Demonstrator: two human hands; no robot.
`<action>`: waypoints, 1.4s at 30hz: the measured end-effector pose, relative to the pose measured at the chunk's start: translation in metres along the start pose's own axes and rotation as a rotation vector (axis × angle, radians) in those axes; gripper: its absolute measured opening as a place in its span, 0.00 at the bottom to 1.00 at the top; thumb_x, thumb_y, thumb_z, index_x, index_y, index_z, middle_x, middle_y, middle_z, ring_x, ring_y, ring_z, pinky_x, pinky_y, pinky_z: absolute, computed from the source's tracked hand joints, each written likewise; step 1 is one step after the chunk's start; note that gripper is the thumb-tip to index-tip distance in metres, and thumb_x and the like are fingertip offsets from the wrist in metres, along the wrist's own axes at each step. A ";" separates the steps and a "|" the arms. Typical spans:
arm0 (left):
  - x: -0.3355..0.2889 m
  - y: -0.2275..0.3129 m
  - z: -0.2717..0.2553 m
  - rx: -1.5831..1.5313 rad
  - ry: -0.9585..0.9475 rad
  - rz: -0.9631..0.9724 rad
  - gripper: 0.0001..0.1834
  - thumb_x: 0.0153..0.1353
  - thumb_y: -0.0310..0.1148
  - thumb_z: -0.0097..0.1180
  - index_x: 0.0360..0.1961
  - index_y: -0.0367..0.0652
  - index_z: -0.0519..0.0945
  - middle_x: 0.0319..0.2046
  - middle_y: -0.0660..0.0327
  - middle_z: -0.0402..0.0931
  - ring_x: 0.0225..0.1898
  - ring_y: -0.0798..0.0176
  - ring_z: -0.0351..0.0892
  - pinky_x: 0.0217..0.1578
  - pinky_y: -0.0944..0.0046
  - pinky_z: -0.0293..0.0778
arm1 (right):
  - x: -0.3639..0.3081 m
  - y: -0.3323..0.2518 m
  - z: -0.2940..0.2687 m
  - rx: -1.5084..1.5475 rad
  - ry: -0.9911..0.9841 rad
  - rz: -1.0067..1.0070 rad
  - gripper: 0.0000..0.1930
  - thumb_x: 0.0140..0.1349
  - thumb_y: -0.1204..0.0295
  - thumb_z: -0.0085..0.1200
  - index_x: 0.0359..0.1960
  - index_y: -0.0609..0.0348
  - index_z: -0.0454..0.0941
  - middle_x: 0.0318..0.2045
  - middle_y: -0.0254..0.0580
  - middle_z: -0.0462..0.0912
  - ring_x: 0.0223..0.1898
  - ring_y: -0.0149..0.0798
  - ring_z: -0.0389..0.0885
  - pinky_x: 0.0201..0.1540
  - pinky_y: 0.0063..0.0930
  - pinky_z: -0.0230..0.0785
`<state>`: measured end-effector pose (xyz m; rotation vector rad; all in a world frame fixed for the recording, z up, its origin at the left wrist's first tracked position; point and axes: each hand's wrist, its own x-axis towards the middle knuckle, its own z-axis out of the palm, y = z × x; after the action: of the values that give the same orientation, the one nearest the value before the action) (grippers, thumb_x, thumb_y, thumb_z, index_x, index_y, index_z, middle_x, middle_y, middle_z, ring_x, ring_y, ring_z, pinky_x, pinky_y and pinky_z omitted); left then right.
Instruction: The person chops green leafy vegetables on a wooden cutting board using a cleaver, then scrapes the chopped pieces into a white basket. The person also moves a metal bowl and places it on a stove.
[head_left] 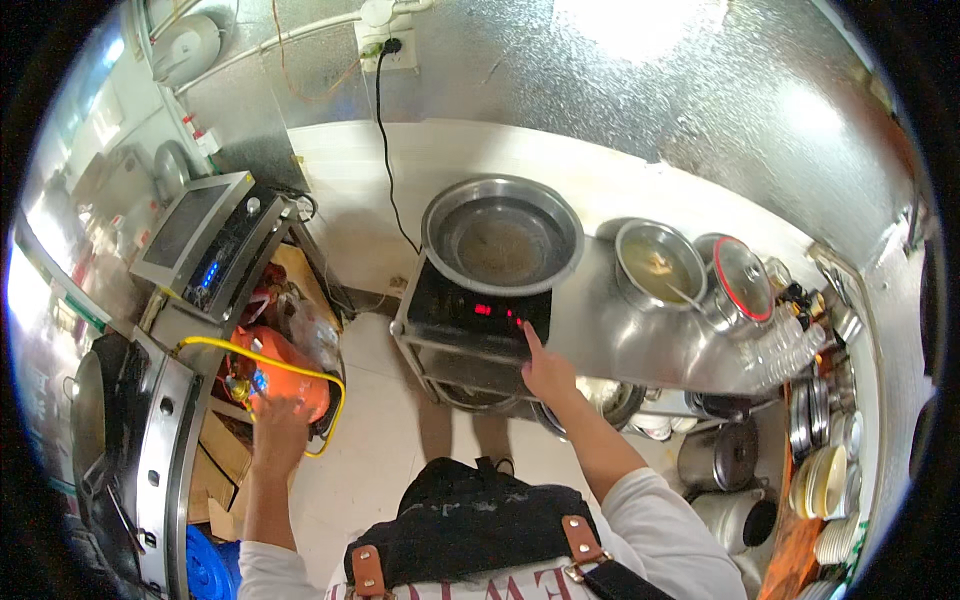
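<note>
My right hand (549,372) points its index finger at the control panel of a black induction cooker (470,318) with red lit digits. The fingertip is at the panel's right side, and the other fingers look curled, with nothing in them. On the cooker sits a wide steel basin (570,270) with clear liquid in it. My left hand (282,428) is low on the left, in front of an orange gas cylinder (300,372) with a brass-coloured valve (240,388) and a yellow hose (343,400). Its fingers are blurred, so their grip does not show.
Right of the basin, a steel pot (622,262) of yellowish broth with a ladle stands beside a red-rimmed lidded pot (745,280). Clear bottles (785,355) line the counter's right end. A second cooker (200,250) and a gas stove (165,440) are at left. A black cord (384,140) hangs behind.
</note>
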<state>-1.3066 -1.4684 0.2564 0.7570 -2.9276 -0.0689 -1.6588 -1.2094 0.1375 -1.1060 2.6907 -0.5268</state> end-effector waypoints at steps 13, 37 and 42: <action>0.320 -0.003 0.102 -1.346 -0.161 -0.222 0.20 0.66 0.35 0.49 0.57 0.40 0.70 0.50 0.62 0.73 0.48 0.68 0.73 0.48 0.68 0.68 | 0.086 0.034 -0.042 1.229 0.441 0.703 0.15 0.66 0.60 0.47 0.46 0.58 0.70 0.24 0.32 0.75 0.22 0.29 0.72 0.25 0.24 0.66; 0.400 0.111 0.052 -1.622 -0.798 0.186 0.24 0.52 0.23 0.50 0.53 0.36 0.67 0.46 0.59 0.69 0.48 0.60 0.68 0.52 0.61 0.62 | 0.036 -0.013 -0.053 0.673 1.159 1.056 0.18 0.62 0.58 0.52 0.33 0.65 0.78 0.26 0.54 0.80 0.29 0.48 0.79 0.35 0.40 0.69; 0.354 0.141 0.040 -1.311 -0.883 0.230 0.29 0.59 0.31 0.53 0.61 0.37 0.61 0.57 0.54 0.62 0.56 0.55 0.62 0.56 0.58 0.59 | -0.069 -0.054 -0.071 0.777 1.293 1.210 0.17 0.61 0.58 0.54 0.32 0.64 0.76 0.27 0.55 0.80 0.30 0.50 0.80 0.35 0.40 0.69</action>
<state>-1.6866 -1.5167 0.2629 0.1117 -2.5521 -2.4349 -1.5965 -1.1780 0.2264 1.4235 2.5924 -2.0694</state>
